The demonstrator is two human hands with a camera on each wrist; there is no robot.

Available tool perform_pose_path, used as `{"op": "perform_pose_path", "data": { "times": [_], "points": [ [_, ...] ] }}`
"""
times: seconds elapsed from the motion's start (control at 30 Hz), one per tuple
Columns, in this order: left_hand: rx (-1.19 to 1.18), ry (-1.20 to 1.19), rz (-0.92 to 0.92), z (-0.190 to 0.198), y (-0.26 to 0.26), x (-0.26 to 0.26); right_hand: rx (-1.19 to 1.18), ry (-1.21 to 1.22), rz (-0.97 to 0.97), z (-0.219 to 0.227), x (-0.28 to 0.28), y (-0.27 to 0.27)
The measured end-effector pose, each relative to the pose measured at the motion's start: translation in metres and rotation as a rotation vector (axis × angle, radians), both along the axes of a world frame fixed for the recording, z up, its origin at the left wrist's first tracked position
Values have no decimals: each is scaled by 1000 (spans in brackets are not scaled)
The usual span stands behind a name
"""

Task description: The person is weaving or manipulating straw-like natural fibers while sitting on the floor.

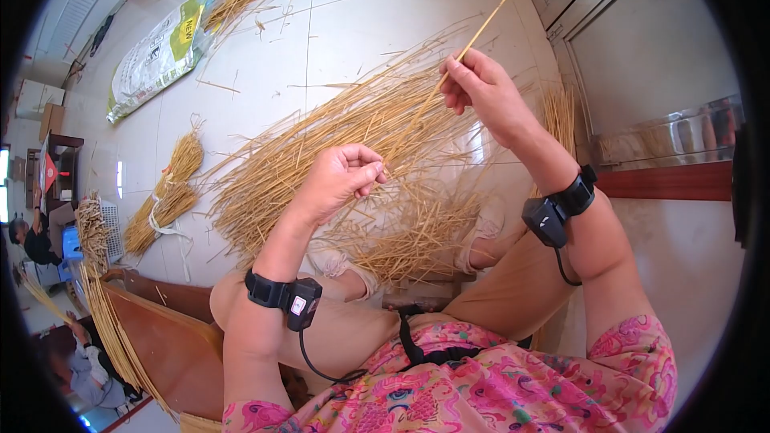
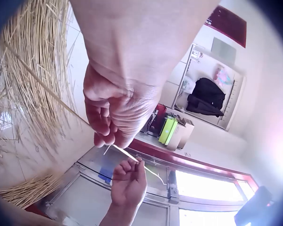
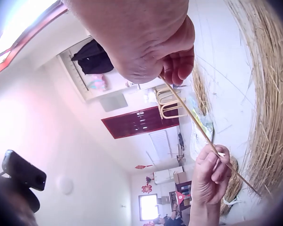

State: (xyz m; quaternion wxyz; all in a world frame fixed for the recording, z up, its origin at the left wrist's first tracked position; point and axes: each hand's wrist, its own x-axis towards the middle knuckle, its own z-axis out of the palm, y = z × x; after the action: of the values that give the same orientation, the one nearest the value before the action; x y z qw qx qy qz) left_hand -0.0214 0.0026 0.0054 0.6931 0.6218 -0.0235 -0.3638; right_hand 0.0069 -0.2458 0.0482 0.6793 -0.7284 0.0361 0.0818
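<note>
Slantwise, straw stalk (image 1: 501, 4), through left hand (image 1: 341, 180), right hand (image 1: 485, 92), ends protruding.

Straw stalk (image 3: 190, 114) in left hand (image 3: 210, 175)

Over the straw pile (image 1: 297, 152), the left hand (image 1: 343, 182) and right hand (image 1: 481, 88) are held apart, thumbs pressed to curled fingers

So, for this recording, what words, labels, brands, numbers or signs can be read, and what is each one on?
"NEW": on the yellow-green part of the bag on the floor.
Other print on that bag: too blurred to read.
White label on the left wrist camera: too small to read.
Pale mark on the red sign in the background: too small to make out.
No number or brand can be read.
</note>
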Motion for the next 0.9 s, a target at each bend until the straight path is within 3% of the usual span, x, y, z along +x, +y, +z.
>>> {"op": "perform_pose_path", "data": {
  "times": [0.13,0.73,0.9],
  "points": [
    [93,-81,1,-1,-2,-2,-43,48,69,-4,-4,9],
    [158,39,-63,-3,1,-1,37,74,266,-5,-5,7],
    [242,102,79,-11,1,0,68,18,306,-6,-8,9]
  ]
}}
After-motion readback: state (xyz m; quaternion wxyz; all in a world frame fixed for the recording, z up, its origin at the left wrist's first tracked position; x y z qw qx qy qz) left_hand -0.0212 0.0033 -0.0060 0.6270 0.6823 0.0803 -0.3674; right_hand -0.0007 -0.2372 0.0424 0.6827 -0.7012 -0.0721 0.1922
